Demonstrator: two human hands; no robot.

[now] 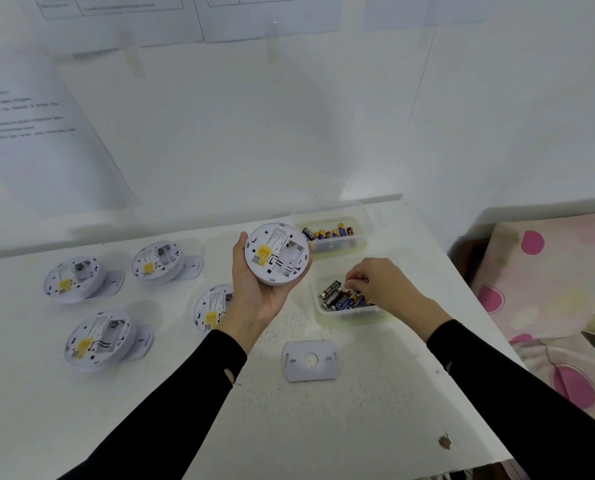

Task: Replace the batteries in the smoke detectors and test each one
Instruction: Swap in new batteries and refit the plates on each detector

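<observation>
**Q:** Where is the detector?
**A:** Centre of frame. My left hand (258,292) cups the round white plastic smoke detector (277,252), back side up and battery bay open, above the white counter (358,427).

**Q:** And the other of your hands?
**A:** Centre right. My right hand (381,282) pinches a dark battery (358,280) over the clear plastic tub of batteries (353,317).

I'm looking at a white wall (289,133) with printed sheets (29,126) hanging on it. A white table (324,427) is standing against it, and pink-spotted fabric (549,289) is lying on the right.
</observation>
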